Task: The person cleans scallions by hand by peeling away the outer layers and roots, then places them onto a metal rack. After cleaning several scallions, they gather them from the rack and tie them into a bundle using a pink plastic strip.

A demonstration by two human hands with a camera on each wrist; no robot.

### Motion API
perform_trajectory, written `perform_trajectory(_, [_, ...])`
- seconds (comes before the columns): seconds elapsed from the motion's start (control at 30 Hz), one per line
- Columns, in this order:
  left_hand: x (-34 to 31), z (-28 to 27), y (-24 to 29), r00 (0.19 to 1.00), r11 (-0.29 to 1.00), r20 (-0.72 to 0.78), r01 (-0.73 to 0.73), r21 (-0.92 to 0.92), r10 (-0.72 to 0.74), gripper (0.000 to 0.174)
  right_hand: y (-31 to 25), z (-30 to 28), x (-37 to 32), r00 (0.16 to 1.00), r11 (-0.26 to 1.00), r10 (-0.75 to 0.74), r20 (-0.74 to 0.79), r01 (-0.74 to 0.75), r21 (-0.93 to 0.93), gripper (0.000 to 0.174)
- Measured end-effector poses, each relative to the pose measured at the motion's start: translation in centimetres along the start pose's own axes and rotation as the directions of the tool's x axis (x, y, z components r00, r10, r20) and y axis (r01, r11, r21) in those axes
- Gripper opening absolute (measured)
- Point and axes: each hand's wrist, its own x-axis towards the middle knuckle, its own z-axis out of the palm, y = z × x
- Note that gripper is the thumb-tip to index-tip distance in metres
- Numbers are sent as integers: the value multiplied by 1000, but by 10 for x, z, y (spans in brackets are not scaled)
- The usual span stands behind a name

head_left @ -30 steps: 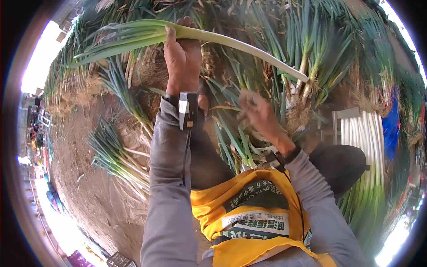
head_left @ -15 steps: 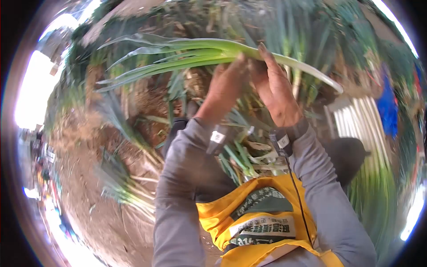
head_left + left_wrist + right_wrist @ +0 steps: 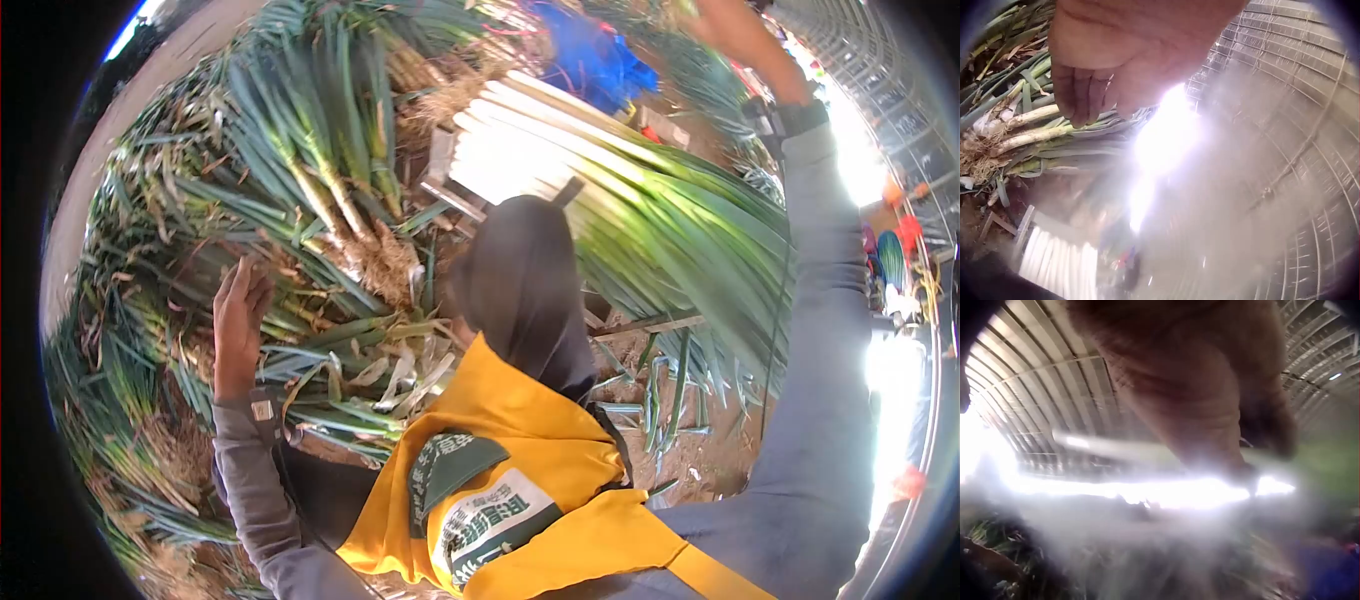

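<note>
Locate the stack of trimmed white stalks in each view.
Head: stack of trimmed white stalks, upper centre.
Left wrist: the stack, bottom left, blurred.
Right wrist: not discernible in the glare.
Shared landmark: arched roof frame, in all three.

yellow apron (image 3: 560, 450), green-and-white printed patch. above apron: knee (image 3: 525, 280) dark grey, trimmed stack (image 3: 520, 140) white running to green, cloth (image 3: 590, 55) blue. left of apron: sleeve (image 3: 255, 500) grey. stalk (image 3: 1104, 445) pale whitish-green.
</note>
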Motion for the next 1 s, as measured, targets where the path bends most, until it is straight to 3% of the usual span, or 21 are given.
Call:
perform_trajectory(0.03, [1, 5, -1, 1000, 1000, -18, 19, 25, -18, 37, 24, 19, -22, 1000, 1000, 15, 5, -15, -11, 33])
perform_trajectory(0.1, [7, 7, -13, 998, 998, 34, 44, 45, -45, 36, 60, 84, -65, 978, 988, -109, 178, 125, -86, 21])
perform_trajectory(0.17, [12, 9, -25, 995, 995, 66, 69, 75, -74, 34, 35, 98, -96, 873, 987, 94, 478, -145, 71, 26])
perform_trajectory(0.23, [16, 17, -30, 988, 988, 47, 147, 57, -149, 32, 35, 128, -119, 819, 994, 1, 573, -63, 89, 22])
perform_trajectory(0.27, [14, 21, -29, 985, 983, 22, 169, 73, -171, 31, 38, 134, -125, 820, 993, 7, 572, -71, 91, 22])
perform_trajectory(0.33, [18, 25, -33, 983, 981, 30, 180, 73, -182, 30, 35, 149, -131, 744, 975, -33, 668, -122, 184, 25])
perform_trajectory(0.43, [23, 25, -43, 978, 975, 4, 208, 81, -209, 29, 36, 167, -123, 675, 942, -154, 721, -120, 313, 31])
perform_trajectory(0.57, [26, 27, -55, 968, 966, -22, 251, 53, -250, 25, 26, 214, -112, 710, 888, -196, 676, -164, 430, 35])
perform_trajectory(0.7, [28, 24, -64, 961, 957, -2, 276, 86, -276, 24, 20, 243, -115, 657, 842, -228, 719, -238, 485, 41])
perform_trajectory(0.77, [24, 34, -60, 953, 947, -43, 304, 103, -301, 25, 27, 240, -116, 690, 682, -235, 685, -385, 622, 40])
perform_trajectory(0.8, [20, 41, -56, 955, 943, -33, 296, 154, -294, 26, 27, 234, -115, 673, 757, -237, 701, -325, 567, 42])
perform_trajectory(0.83, [16, 53, -49, 949, 928, -34, 315, 197, -315, 28, 34, 254, -115, 562, 815, -298, 772, -272, 512, 45])
perform_trajectory(0.87, [11, 63, -38, 945, 914, -71, 327, 240, -319, 31, 41, 274, -137, 741, 693, -357, 568, -197, 693, 38])
perform_trajectory(0.9, [3, 71, -24, 979, 837, 20, 164, 521, -204, 37, 33, 273, -134, 655, 754, -311, 689, -271, 599, 44])
perform_trajectory(0.93, [11, 55, -24, 940, 721, 183, 86, 687, -287, 38, 40, 286, -147, 723, 723, -345, 598, -201, 660, 46])
perform_trajectory(0.97, [17, 26, -56, 910, 621, 413, -305, 722, -33, 37, 44, 297, -143, 751, 713, -341, 566, -186, 676, 46])
perform_trajectory(1.0, [16, 31, -54, 943, 697, 329, -200, 689, -55, 40, 52, 310, -140, 764, 726, -315, 563, -187, 661, 46])
